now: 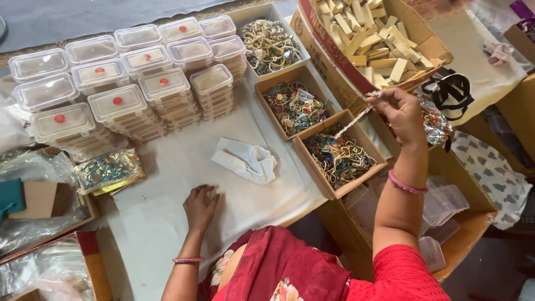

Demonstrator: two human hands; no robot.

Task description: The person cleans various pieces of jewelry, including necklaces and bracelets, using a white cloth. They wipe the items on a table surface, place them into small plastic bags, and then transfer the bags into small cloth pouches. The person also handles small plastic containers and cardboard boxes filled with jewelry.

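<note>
Here the right hand (402, 114) is raised at about two o'clock, fingers pinched on a thin pale strand (356, 117) that slants down towards the nearest box (339, 156) of coloured beadwork. The left hand (200, 207) rests flat and open on the white cloth (167, 167) covering the counter, holding nothing. Just past it, at twelve o'clock, lies a crumpled white paper (245, 160). Two more boxes (292, 107) of trinkets run towards one o'clock. Stacks of clear lidded tubs (117, 100) fill ten o'clock. A carton of wooden blocks (370, 39) sits beyond the right hand.
</note>
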